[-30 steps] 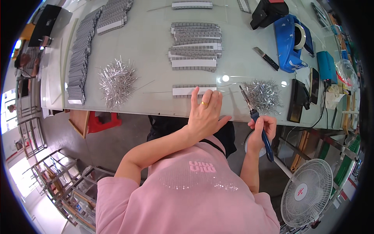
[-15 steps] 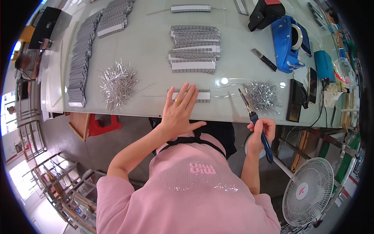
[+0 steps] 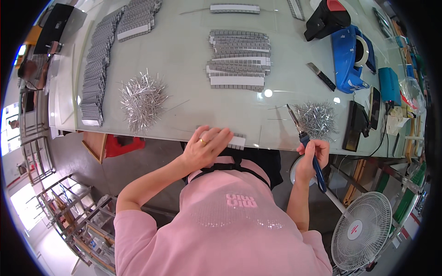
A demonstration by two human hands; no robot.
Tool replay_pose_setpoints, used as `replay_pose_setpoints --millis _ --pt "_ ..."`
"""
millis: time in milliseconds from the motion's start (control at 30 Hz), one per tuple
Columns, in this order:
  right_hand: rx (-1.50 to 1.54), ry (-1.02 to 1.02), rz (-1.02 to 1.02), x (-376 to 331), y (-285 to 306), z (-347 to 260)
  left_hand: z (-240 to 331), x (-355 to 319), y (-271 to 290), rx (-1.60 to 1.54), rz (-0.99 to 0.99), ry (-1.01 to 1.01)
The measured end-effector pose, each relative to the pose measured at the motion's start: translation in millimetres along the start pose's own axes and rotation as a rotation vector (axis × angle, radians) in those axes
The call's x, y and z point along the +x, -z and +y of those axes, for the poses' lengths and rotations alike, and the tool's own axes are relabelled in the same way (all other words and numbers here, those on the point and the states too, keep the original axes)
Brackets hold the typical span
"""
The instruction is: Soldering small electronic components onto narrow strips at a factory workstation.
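My left hand (image 3: 205,147), with a ring on one finger, is at the table's near edge. Its fingers are curled over a grey segmented strip with a white face (image 3: 237,141); the strip's right end sticks out past them, the rest is hidden. In my right hand (image 3: 313,158) is a soldering iron (image 3: 303,137) with a dark blue handle, its metal tip pointing up and away. The tip is beside a pile of short silvery wires (image 3: 318,118). A second wire pile (image 3: 142,102) lies left of my left hand.
Grey strips are stacked mid-table (image 3: 237,81) and in a long row (image 3: 95,76) at left. A single strip (image 3: 235,8) lies at the far side. To the right are a utility knife (image 3: 321,77), a blue tape dispenser (image 3: 343,60) and a teal box (image 3: 389,85). A fan (image 3: 361,231) stands below right.
My left hand has drawn the strip toward the table's near edge and its spread fingers have curled. The soldering iron is still in my right hand, close to the right wire pile.
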State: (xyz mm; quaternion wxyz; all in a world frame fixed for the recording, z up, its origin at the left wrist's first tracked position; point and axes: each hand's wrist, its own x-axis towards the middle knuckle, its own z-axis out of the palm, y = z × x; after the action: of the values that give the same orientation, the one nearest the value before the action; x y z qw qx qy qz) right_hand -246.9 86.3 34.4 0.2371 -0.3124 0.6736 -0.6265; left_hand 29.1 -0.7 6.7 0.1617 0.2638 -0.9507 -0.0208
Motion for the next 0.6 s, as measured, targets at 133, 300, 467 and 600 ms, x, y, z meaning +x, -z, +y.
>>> replay_pose_setpoints --millis 133,300,467,600 --pt "0.022 0.015 0.042 6.1 1.4 2.0 2.2 14.8 6.8 -0.037 -0.007 -0.088" --pt "0.032 0.023 0.171 22.4 5.1 4.0 -5.2 55.0 35.9 -0.234 -0.089 -0.014" --pt "-0.074 0.016 0.267 33.5 17.0 15.4 -70.7 135.2 37.2 -0.280 -0.011 0.079" --pt "-0.124 0.039 0.190 30.9 15.1 24.5 -149.0 223.3 4.3 -0.061 0.151 0.113"
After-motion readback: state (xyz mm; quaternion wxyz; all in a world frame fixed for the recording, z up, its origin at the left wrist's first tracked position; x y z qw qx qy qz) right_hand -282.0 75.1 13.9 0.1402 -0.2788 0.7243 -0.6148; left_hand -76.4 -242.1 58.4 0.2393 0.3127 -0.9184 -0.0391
